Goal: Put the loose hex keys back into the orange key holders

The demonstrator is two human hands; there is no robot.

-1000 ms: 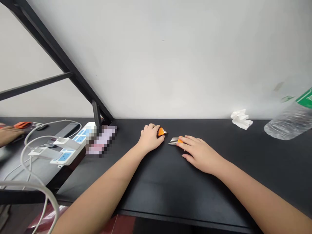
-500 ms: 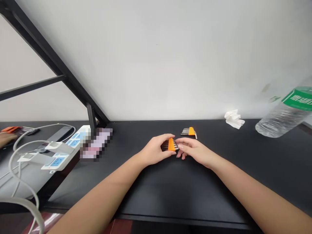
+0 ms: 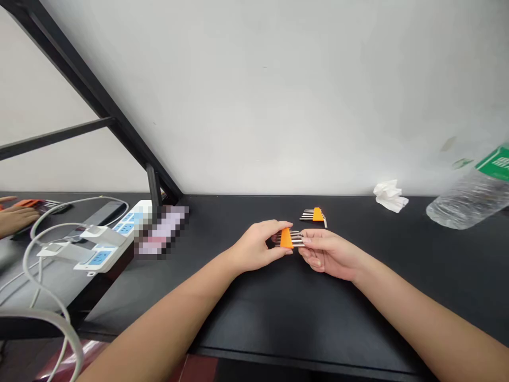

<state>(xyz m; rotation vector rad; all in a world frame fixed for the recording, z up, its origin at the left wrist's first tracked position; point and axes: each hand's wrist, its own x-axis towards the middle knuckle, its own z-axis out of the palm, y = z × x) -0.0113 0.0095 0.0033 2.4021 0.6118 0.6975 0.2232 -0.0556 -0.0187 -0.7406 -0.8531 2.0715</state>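
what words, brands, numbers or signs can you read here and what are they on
No text reads clearly.
Green bottle label: white characters, blurred and cut off by the frame edge.
Pinkish item: pixelated, unreadable.
White power strip: no lettering discernible.
Orange holder in the left hand, farther orange holder: no lettering discernible.

White tissue [image 3: 390, 196] is lying at three o'clock, bottle [image 3: 469, 201] resting farther out. Power strip [image 3: 126, 228] is lying near nine; black frame [image 3: 77, 79] is slanting at ten.
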